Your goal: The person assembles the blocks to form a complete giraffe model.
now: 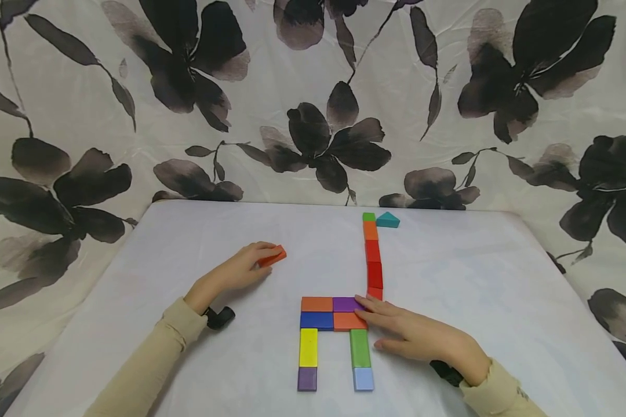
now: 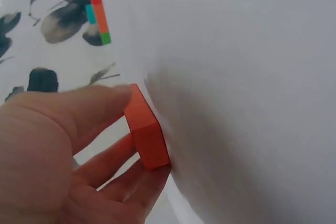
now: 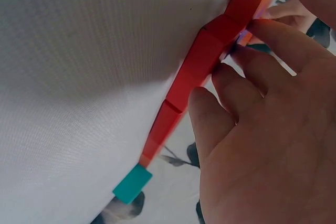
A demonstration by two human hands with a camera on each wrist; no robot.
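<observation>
My left hand [image 1: 241, 267] pinches an orange-red block [image 2: 149, 140] between thumb and fingers, at the left part of the table. With its fingers stretched out, my right hand [image 1: 422, 337] lies at the right end of a flat block figure. Its fingertips are at the purple block [image 1: 344, 304] and the orange block [image 1: 347, 321] below it. Beside these are another orange block [image 1: 316, 304] and a blue block [image 1: 316, 321]. Two legs run toward me: a yellow block [image 1: 308, 347] with a dark purple one [image 1: 307, 379], and a green block [image 1: 360, 348] with a light blue one [image 1: 363, 379].
A line of red blocks [image 1: 374, 252] runs away from the figure's right corner, ending in an orange block [image 1: 370, 230] and a small green one [image 1: 368, 216]. A teal triangular block [image 1: 388, 220] lies beside that end. Behind the white table [image 1: 188, 226] hangs a flowered cloth [image 1: 271, 75].
</observation>
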